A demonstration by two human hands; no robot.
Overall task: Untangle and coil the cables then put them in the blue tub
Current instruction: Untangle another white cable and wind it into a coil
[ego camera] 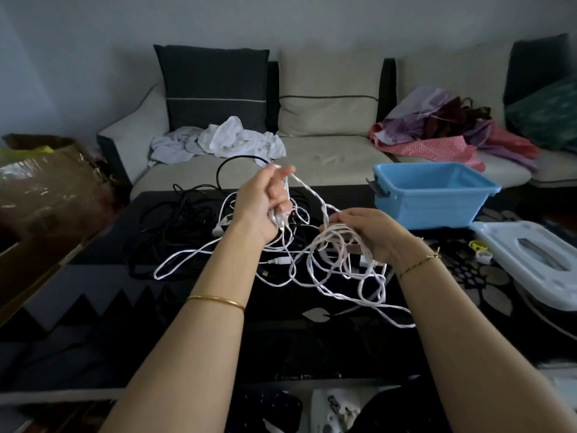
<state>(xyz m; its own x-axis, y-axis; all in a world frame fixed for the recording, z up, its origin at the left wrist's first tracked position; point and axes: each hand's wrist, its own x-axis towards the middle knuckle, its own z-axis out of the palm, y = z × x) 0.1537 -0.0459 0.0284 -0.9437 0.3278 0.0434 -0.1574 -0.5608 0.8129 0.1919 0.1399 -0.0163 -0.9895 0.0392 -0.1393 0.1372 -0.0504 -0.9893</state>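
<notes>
- Though far from coiled, white cable [335, 234] hanging in loose loops between both grips, low over the near middle of the worktop [296, 345]; slack strands trailing onto the dark surface toward 5 and 8 o'clock.
- Left grip [265, 201] raised, closed round a bunch of white strands with one run stretched up over the fingertips; right grip [371, 235] lower, at 4 o'clock of it, pinching a gathered bundle of loops.
- Judged early in the task: one cable partly gathered, nothing finished or stowed.
- Black cables [175, 220] heaped at 10 o'clock of the grips, untouched, with white leads lying mixed in at the heap's right side; all of it left to sort and coil.
- Blue tub [431, 195] at 2 o'clock, on the far right of the worktop, open side up, no cable seen inside, well apart from both grips.
- Open room toward 7 o'clock for laying cable out; white lid [505, 245] crowding 3 o'clock; cardboard box [46, 189] beside the left edge at 9 o'clock.
- Far edge at 12 o'clock close to the sofa [327, 151], one black loop standing up past it.
</notes>
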